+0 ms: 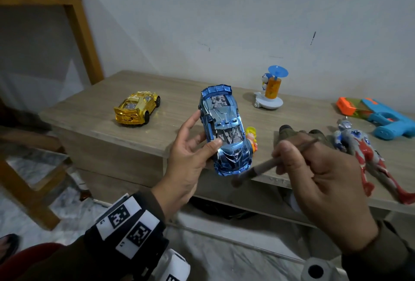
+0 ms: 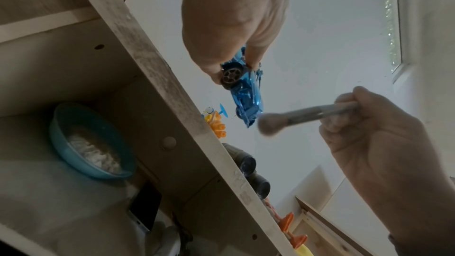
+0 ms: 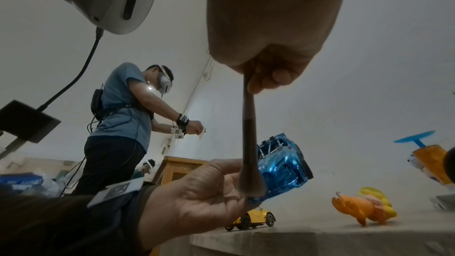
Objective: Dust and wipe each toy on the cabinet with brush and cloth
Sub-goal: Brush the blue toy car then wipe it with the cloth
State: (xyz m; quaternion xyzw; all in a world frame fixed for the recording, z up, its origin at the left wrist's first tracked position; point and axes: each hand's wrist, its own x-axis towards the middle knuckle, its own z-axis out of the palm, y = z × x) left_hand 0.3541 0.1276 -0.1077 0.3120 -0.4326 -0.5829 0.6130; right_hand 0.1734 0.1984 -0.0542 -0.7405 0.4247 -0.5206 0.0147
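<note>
My left hand (image 1: 193, 143) grips a shiny blue toy car (image 1: 224, 128) above the front edge of the wooden cabinet (image 1: 94, 110), thumb across its windscreen. In the left wrist view the blue car (image 2: 246, 92) shows its wheel and underside. My right hand (image 1: 314, 173) pinches a thin grey brush (image 1: 267, 165), whose soft tuft sits just below the car's nose. The right wrist view shows the brush (image 3: 248, 143) crossing in front of the blue car (image 3: 283, 164), with the tuft against its front end. No cloth shows in any view.
On the cabinet top stand a gold car (image 1: 137, 108), a cat figure with a blue fan (image 1: 270, 87), a small yellow-haired doll (image 1: 252, 138), dark binoculars (image 1: 292, 132), a red and silver action figure (image 1: 368, 157) and a blue-orange water gun (image 1: 379, 117). A blue bowl (image 2: 91, 141) sits on the shelf below. Another person (image 3: 123, 124) stands behind.
</note>
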